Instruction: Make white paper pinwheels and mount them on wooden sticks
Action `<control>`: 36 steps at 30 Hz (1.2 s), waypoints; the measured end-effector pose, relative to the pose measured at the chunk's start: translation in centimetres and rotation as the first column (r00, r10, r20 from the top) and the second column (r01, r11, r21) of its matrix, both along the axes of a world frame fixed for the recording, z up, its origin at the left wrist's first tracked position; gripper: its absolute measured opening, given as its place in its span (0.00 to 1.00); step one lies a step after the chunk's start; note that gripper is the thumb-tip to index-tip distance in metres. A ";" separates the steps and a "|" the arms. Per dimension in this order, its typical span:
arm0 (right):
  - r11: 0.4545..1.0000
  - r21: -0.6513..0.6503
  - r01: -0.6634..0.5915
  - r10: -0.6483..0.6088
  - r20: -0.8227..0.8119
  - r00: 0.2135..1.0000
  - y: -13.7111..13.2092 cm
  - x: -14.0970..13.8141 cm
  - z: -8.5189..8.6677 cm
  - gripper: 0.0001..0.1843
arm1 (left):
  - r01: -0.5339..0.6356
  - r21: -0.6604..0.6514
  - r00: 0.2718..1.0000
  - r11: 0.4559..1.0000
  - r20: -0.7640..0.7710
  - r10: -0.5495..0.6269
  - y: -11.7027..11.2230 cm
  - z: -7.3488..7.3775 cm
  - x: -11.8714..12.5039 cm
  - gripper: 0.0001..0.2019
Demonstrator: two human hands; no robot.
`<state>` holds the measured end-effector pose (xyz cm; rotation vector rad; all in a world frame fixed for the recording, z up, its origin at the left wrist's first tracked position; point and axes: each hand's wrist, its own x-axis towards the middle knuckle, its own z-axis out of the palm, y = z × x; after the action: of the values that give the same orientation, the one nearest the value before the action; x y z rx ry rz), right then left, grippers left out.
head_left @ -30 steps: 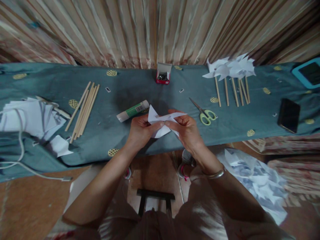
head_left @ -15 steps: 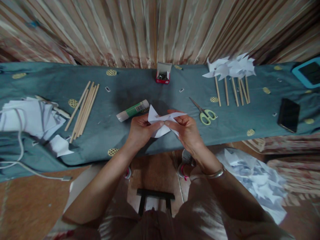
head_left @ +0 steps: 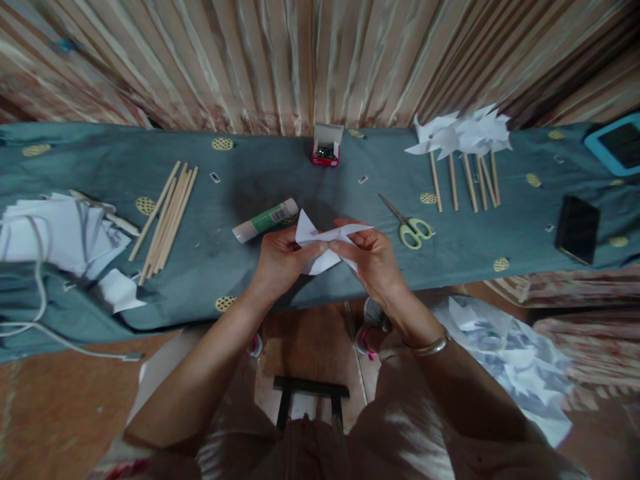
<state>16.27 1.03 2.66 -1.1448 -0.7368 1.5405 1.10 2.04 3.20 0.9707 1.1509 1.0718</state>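
Note:
A white paper pinwheel (head_left: 320,263) is held between my two hands above the table's near edge, its points folded in toward the centre. My left hand (head_left: 280,260) grips its left side, thumb pressed near the middle. On the other side, my right hand (head_left: 376,261) pinches the paper, its thumb almost meeting the left one. The fingers behind the paper are partly hidden. Just beyond my left hand lies a glue stick (head_left: 266,220) with a green label. Scissors (head_left: 411,230) with light green handles rest to the right of my right hand.
An open red box of small metal pieces (head_left: 326,153) stands at the back. Wooden sticks (head_left: 167,223) and paper sheets (head_left: 50,230) lie left. Finished pinwheels on sticks (head_left: 465,137), a black phone (head_left: 577,230) and a blue-framed device (head_left: 617,147) sit right. A bag of paper pieces (head_left: 515,360) is below.

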 end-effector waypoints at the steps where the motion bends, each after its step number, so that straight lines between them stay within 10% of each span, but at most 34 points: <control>1: 1.000 0.001 0.002 -0.002 -0.002 1.000 0.0 0.0 0.0 0.24 | 0.002 0.001 1.000 1.000 0.004 -0.002 0.0 0.0 0.0 0.10; 36: 0.995 0.059 -0.075 0.074 0.031 0.997 0.2 0.0 0.1 0.19 | -0.023 -0.028 0.996 0.999 0.088 0.026 -0.1 0.1 0.3 0.11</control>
<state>16.29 1.22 2.80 -1.1080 -0.8478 1.5564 1.39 1.92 3.30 0.8815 1.1052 1.1052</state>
